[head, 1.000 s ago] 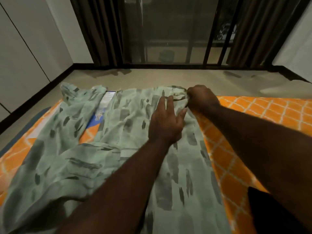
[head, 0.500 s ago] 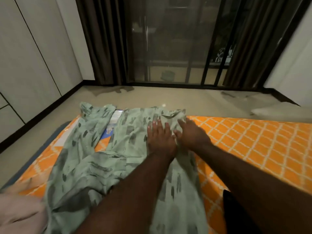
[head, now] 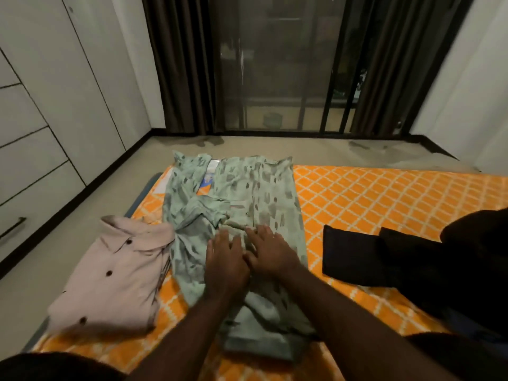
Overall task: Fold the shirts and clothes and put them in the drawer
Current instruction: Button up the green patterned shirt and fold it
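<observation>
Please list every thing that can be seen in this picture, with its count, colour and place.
green shirt: one, pale green with grey marks, spread along the middle of the mattress, its left part bunched.
pink shirt: one, pale pink with dark buttons, on the left edge of the mattress, partly over the floor.
black cloth: one, black, flat on the mattress right of the green shirt.
mattress: one, orange with white lattice, on the floor.
cabinet: one, white, along the left wall.
curtains: dark brown, either side of the glass door.
glass door: one, dark frame, far wall.
left hand: flat on the green shirt.
right hand: flat on the green shirt, beside the left hand.
</observation>
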`<control>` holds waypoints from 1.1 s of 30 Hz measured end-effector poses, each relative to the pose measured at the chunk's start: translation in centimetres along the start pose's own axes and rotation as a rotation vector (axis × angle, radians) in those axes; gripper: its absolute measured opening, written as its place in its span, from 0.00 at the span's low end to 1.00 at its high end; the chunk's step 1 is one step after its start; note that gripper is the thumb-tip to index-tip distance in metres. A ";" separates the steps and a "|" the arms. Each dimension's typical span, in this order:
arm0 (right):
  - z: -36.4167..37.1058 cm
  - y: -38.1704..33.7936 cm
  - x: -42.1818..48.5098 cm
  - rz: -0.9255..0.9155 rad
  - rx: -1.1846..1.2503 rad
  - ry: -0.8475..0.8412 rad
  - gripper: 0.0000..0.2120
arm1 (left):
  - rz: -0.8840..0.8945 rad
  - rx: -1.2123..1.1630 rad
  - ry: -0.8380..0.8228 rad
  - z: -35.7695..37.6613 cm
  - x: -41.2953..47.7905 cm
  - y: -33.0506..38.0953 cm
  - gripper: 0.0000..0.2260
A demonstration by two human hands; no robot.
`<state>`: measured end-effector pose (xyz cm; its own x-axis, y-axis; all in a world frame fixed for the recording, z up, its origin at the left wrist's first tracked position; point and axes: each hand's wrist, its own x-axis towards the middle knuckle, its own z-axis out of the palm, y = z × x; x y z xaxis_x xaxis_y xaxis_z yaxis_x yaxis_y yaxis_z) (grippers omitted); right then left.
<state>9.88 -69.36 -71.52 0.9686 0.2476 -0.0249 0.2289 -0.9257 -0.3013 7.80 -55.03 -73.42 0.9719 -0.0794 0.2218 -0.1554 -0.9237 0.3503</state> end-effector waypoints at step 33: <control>3.8 -1.3 -3.9 0.108 0.153 -0.141 0.31 | -0.757 -0.636 0.205 -0.6 -0.5 -1.9 0.21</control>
<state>5.44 -67.99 -74.60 0.9610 0.1967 -0.1942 0.0968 -0.8976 -0.4301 7.49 -53.02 -73.65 0.8141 0.5663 -0.1285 0.3660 -0.3286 0.8707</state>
